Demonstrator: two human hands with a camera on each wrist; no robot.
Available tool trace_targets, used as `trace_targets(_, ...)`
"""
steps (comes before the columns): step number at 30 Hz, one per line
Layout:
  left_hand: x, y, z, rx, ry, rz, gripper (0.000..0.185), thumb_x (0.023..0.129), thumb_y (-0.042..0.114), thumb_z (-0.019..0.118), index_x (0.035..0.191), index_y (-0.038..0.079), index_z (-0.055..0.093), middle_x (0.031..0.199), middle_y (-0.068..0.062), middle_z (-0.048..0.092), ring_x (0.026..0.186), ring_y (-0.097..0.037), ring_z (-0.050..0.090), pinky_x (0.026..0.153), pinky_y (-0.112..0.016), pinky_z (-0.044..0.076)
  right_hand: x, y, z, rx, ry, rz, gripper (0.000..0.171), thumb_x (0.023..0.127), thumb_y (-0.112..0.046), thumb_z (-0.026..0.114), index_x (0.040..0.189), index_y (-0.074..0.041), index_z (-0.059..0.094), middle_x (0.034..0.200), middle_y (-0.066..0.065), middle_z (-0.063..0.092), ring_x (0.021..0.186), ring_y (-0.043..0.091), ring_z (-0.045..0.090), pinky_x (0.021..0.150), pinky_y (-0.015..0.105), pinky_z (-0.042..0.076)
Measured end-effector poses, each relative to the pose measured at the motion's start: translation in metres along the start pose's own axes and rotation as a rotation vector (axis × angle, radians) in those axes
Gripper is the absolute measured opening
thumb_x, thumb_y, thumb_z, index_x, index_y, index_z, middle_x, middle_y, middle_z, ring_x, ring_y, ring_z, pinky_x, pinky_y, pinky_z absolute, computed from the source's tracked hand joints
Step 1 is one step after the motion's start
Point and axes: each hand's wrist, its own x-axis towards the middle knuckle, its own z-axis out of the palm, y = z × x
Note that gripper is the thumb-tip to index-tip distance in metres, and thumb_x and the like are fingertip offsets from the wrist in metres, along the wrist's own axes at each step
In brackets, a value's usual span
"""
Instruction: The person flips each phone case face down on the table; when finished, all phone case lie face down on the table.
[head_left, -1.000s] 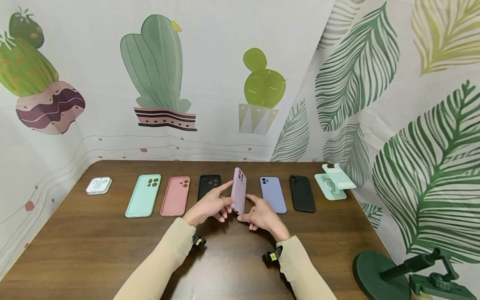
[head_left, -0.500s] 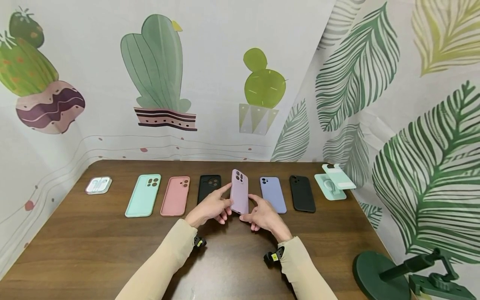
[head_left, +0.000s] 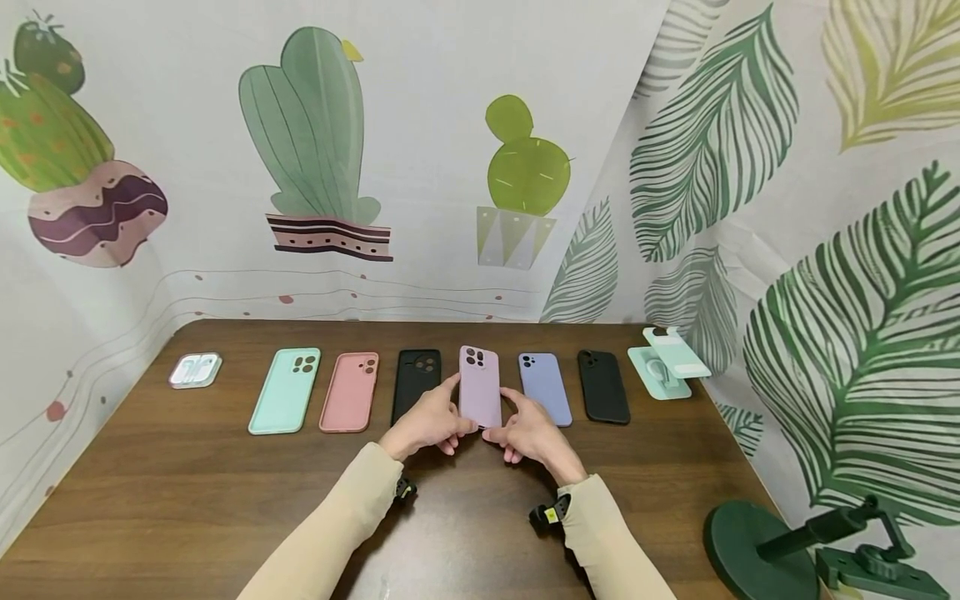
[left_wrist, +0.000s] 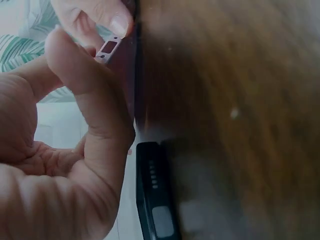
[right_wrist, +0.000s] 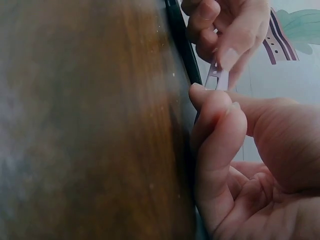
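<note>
A lilac phone case (head_left: 480,387) with camera holes at its top left lies back up in the middle of the row, almost flat with the table. My left hand (head_left: 427,421) grips its lower left corner, index finger along the side and thumb at the bottom edge. At the lower right corner my right hand (head_left: 531,431) pinches it in much the same way. Its bottom end, with a port cutout, shows between the hands in the right wrist view. Close to the left hand is a black phone case (head_left: 417,383); a lavender-blue case (head_left: 546,389) lies beside the right.
Farther left are a pink case (head_left: 350,392), a mint case (head_left: 285,392) and a clear box with earphones (head_left: 196,370). To the right lie another black case (head_left: 603,387) and a mint phone stand (head_left: 667,367). A dark green stand (head_left: 761,550) occupies the front right.
The lilac case was tilted up and turned on its side; it has turned and come down to lie nearly flat. The left hand's thumb has shifted to its bottom edge.
</note>
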Motion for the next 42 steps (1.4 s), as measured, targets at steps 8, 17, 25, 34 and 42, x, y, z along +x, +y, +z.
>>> trace_targets(8,0.000,0.003,0.009,0.059,0.018,-0.006,0.102,0.093,-0.001,0.078,0.172,-0.002,0.014,0.065,-0.005,0.061,0.045,-0.012,0.056,0.040,-0.026,0.055,-0.002,-0.001,-0.002,0.000,-0.001,0.005,0.092,0.092,-0.006,0.082,0.170,-0.007,0.033,0.068,0.005,0.062,0.046,0.011,0.060,0.044,0.023,0.054)
trace_targets(17,0.003,0.001,0.014,0.034,0.008,-0.029,0.098,0.095,-0.001,0.076,0.172,0.001,0.016,0.060,-0.006,0.059,0.044,-0.011,0.055,0.039,-0.025,0.054,-0.004,0.000,-0.002,-0.019,0.016,0.000,0.091,0.092,-0.004,0.081,0.170,-0.008,0.034,0.067,0.005,0.062,0.046,0.011,0.060,0.043,0.023,0.054)
trace_targets(25,0.003,0.001,0.016,0.006,-0.009,-0.049,0.087,0.094,-0.002,0.075,0.167,0.005,0.027,0.059,-0.006,0.058,0.043,-0.011,0.055,0.039,-0.024,0.053,-0.004,0.000,-0.002,-0.021,0.022,0.002,0.092,0.092,-0.004,0.081,0.171,-0.008,0.033,0.068,0.005,0.063,0.046,0.011,0.061,0.042,0.024,0.054)
trace_targets(34,0.003,0.004,0.018,0.024,-0.018,-0.087,0.103,0.095,-0.002,0.074,0.173,-0.002,0.008,0.059,-0.005,0.058,0.043,-0.010,0.056,0.039,-0.023,0.054,-0.005,-0.001,-0.002,-0.016,0.027,0.010,0.093,0.092,-0.003,0.081,0.171,-0.009,0.032,0.067,0.005,0.063,0.045,0.011,0.060,0.042,0.023,0.054)
trace_targets(42,0.001,0.005,0.019,0.023,-0.009,-0.076,0.084,0.094,-0.005,0.073,0.164,-0.002,0.027,0.059,-0.006,0.057,0.042,-0.010,0.056,0.039,-0.023,0.055,-0.005,0.000,-0.002,-0.028,0.034,0.016,0.092,0.091,-0.004,0.081,0.170,-0.009,0.034,0.065,0.004,0.062,0.044,0.011,0.060,0.042,0.022,0.053)
